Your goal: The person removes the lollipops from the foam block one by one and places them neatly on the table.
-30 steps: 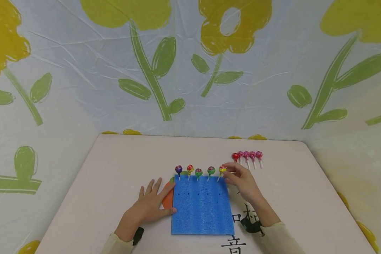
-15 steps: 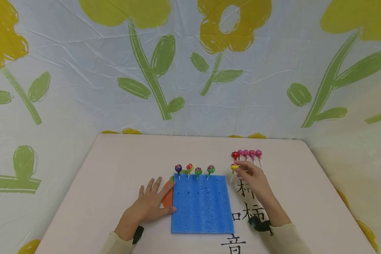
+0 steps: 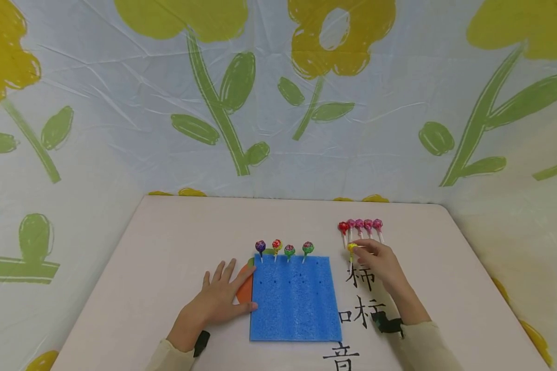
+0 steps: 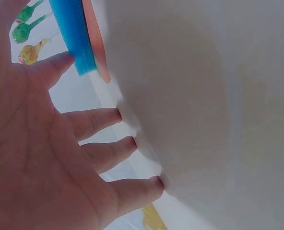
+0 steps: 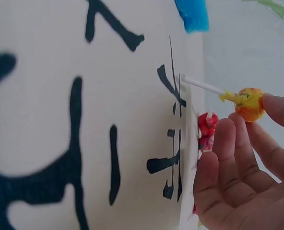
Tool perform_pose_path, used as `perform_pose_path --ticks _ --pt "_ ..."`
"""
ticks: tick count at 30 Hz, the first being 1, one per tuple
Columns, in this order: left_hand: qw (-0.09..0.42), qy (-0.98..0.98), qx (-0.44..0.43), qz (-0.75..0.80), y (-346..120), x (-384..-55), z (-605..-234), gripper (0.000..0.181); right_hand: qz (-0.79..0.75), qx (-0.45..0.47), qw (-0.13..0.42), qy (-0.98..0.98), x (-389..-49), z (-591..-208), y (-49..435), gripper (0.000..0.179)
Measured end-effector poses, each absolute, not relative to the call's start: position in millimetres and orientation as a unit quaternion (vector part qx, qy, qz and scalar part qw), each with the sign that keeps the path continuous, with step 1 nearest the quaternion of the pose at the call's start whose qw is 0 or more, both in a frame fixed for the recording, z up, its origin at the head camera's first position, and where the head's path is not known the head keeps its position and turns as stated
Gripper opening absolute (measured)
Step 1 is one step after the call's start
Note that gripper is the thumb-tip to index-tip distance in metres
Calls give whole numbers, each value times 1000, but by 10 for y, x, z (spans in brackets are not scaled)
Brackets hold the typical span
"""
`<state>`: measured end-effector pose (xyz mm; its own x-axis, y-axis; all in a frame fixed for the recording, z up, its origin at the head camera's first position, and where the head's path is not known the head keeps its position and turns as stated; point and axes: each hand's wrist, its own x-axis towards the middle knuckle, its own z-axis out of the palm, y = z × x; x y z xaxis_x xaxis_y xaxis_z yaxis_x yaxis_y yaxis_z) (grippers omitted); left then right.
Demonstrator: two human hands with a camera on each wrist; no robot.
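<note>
A yellow lollipop [image 5: 250, 105] is pinched by its head between the thumb and fingers of my right hand [image 3: 381, 265], its white stick pointing down, to the right of the blue foam board [image 3: 297, 304]. Along the board's far edge stand several lollipops: a purple one [image 3: 260, 246], a red-and-yellow one [image 3: 277, 245] and two green ones, one green lollipop [image 3: 308, 248] being the rightmost. My left hand [image 3: 215, 301] lies with spread fingers at the board's left edge. In the left wrist view, its index fingertip touches the blue board [image 4: 75, 38], while other fingertips rest on the table.
Beyond my right hand lies a row of lollipops, a red one [image 3: 343, 227] at its left and several pink lollipops [image 3: 369, 225] beside it. An orange shape [image 3: 245, 291] shows under the board's left side. Black characters [image 3: 342, 356] mark the pale table [image 3: 176, 232].
My right hand has drawn the yellow lollipop out of the board's far right corner and carried it rightward, below the row of pink ones. My left hand has stayed in place.
</note>
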<state>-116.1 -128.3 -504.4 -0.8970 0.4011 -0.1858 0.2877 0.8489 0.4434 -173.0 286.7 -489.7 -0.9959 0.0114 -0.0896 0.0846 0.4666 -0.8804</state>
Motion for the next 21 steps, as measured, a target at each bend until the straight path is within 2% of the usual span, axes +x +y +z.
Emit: perform_pose_path --ticks 21 --pt "131 954 181 202 -1281 -1168 -5060 87 -438 43 89 894 -1894 -5021 2898 35"
